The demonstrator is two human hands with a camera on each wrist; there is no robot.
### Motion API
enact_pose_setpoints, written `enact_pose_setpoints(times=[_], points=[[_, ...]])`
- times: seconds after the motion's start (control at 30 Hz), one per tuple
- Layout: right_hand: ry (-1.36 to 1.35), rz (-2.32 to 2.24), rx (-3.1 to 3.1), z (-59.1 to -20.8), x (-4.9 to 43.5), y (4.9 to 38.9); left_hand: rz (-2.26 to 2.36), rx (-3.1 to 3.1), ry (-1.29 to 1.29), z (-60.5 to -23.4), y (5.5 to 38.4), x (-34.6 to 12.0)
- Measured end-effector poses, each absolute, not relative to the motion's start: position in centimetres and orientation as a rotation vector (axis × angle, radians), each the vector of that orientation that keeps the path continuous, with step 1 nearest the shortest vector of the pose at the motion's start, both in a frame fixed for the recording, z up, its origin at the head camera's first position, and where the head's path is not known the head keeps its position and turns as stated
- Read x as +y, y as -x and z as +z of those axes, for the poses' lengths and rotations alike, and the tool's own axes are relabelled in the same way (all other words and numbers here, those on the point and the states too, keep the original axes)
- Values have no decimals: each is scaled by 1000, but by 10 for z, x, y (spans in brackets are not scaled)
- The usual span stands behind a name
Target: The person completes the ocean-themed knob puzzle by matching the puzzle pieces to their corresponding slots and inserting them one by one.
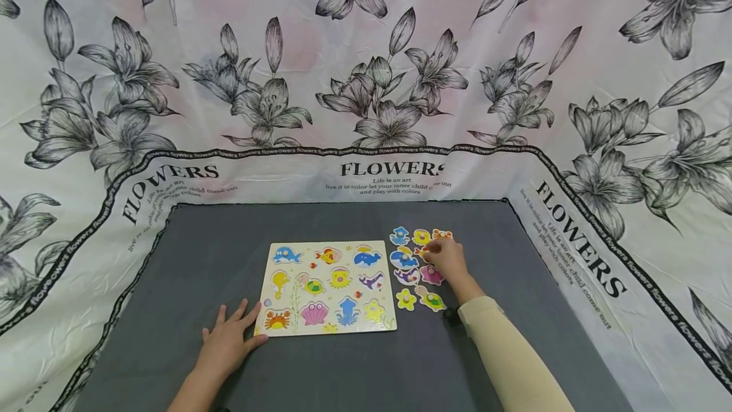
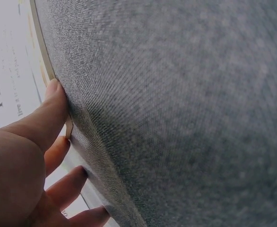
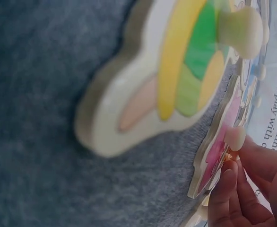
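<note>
A wooden puzzle board [image 1: 328, 288] with printed sea animals lies flat on the grey table. My left hand [image 1: 227, 341] is spread at its lower left corner, the thumb [image 2: 56, 101] against the board's edge. Among the loose knobbed pieces right of the board, my right hand [image 1: 448, 259] pinches the orange fish puzzle piece [image 1: 420, 251], mostly hidden by the fingers. Close by lie the pink shell piece [image 1: 431, 275], the blue whale piece [image 1: 404, 259] and the crab piece [image 1: 443, 234]. The turtle piece [image 3: 190, 61] looms large in the right wrist view.
More loose pieces surround these: a blue squid [image 1: 399, 236], a yellow octopus [image 1: 421, 237], a purple dolphin [image 1: 406, 276] and a yellow star [image 1: 406, 299]. A small dark object [image 1: 452, 316] is by the right wrist. White flower-printed cloth [image 1: 389, 173] borders the grey table surface [image 1: 320, 374].
</note>
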State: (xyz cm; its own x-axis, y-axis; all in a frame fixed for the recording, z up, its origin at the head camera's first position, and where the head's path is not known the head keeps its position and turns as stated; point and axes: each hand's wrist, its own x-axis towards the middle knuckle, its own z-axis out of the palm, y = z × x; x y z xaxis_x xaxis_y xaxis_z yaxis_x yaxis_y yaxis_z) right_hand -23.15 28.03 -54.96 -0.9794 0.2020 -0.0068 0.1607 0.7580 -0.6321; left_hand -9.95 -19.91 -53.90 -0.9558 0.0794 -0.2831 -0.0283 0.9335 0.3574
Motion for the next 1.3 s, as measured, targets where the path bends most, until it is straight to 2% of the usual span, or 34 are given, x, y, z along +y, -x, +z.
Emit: enact_pose_setpoints(times=[0.67,1.3], points=[[403,1039,-2870,-548,279,232,513,2792,-38,-537,99,-197],[238,1046,-2820,-516,258,233,527,2777,-25,-538,98,-199]])
